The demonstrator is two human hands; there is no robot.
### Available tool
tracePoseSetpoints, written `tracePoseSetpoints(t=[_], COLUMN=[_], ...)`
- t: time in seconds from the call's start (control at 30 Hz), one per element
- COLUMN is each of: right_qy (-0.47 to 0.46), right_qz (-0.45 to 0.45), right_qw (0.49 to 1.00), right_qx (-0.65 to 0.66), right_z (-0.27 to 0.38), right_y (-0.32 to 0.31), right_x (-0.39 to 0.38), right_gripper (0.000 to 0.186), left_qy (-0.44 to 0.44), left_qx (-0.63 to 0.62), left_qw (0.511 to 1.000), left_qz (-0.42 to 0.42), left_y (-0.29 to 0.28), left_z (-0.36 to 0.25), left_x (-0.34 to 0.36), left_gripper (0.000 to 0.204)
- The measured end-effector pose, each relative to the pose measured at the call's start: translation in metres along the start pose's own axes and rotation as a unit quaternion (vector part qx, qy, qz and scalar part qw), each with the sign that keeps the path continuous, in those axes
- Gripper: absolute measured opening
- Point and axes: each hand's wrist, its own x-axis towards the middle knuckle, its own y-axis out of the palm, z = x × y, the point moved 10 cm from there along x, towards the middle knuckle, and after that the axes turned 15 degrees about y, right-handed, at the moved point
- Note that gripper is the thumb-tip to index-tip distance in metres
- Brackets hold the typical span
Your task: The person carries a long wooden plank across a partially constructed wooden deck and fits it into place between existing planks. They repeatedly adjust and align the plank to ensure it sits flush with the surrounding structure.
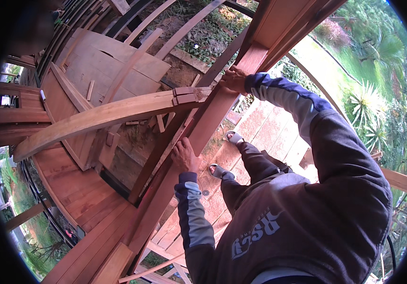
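Observation:
A long reddish-brown wooden board (pixel 208 113) runs diagonally through the head view from the upper right to the lower left. My left hand (pixel 186 154) lies on its middle stretch, fingers curled over the board's edge. Higher up, my right hand (pixel 234 78) grips the same board with fingers bent around it. A pale curved beam (pixel 94 111) comes from the left and ends just beside the board between my hands, with small dark red wooden blocks (pixel 184 97) at that end. A dark timber (pixel 151 165) runs alongside the board below the beam.
Grey panels (pixel 113 61), curved slats and reddish planks (pixel 78 184) fill the left. My sandalled feet stand on pale planks (pixel 279 132) below. Vertical timber (pixel 279 23) stands at the top, another beam (pixel 405 183) lies at the right. Plants and grass (pixel 374 109) lie beyond.

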Motion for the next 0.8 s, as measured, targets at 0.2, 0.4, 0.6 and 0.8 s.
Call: tracePoseSetpoints(t=[0.2,0.4,0.6,0.8], right_qy=[-0.083,-0.113,-0.119,-0.131], right_qz=[-0.109,-0.107,-0.16,-0.156], right_qw=[0.99,0.986,0.979,0.978], right_qx=[0.031,0.057,0.051,0.055], right_z=[0.012,0.004,0.003,0.002], right_y=[-0.008,-0.02,-0.047,-0.048], right_x=[0.007,-0.003,-0.021,-0.028], right_gripper=[0.084,0.078,0.075,0.06], left_qy=[0.004,0.014,0.004,0.004], left_qx=[-0.047,-0.06,-0.02,0.007], left_qw=[0.999,0.997,1.0,0.999], left_qz=[0.023,0.045,-0.014,-0.041], left_y=[-0.013,-0.012,-0.022,-0.012], left_z=[0.001,-0.001,-0.003,-0.002], left_x=[-0.004,0.011,0.008,-0.001], left_gripper=[0.057,0.058,0.067,0.075])
